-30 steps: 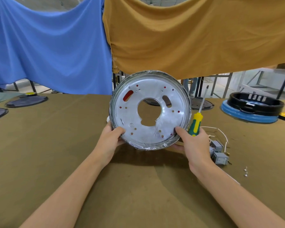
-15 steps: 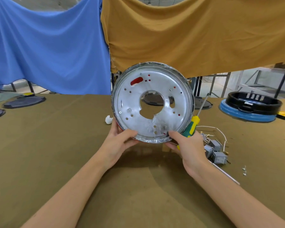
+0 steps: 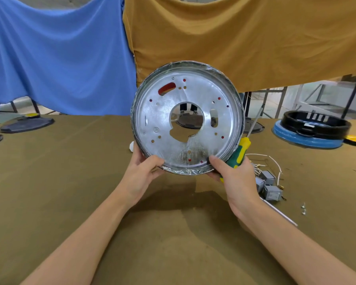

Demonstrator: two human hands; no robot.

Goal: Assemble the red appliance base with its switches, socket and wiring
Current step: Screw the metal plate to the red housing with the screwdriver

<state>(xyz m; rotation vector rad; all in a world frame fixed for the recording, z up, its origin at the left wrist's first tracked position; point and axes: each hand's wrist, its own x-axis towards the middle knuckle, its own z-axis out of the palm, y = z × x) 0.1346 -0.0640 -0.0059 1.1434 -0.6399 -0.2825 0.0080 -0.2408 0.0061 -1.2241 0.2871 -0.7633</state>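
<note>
The round appliance base (image 3: 169, 124) stands on edge above the table, its silver metal underside facing me; red shows through its slot and small holes. My left hand (image 3: 141, 171) grips its lower left rim, thumb on the face. My right hand (image 3: 234, 177) grips the lower right rim and also holds a green and yellow screwdriver (image 3: 239, 151), shaft pointing up behind the base. Grey switch blocks (image 3: 271, 188) with white wiring (image 3: 271, 161) lie on the table just right of my right hand.
Small screws (image 3: 303, 209) lie at the right. A black ring on a blue base (image 3: 310, 128) stands at the far right, dark discs (image 3: 27, 124) at the far left. A small white piece (image 3: 131, 146) lies behind my left hand. Blue and ochre cloths hang behind the table.
Both hands have turned the base clockwise: the red slot went from the left side to the upper left. The hands have shifted closer together along the bottom rim.
</note>
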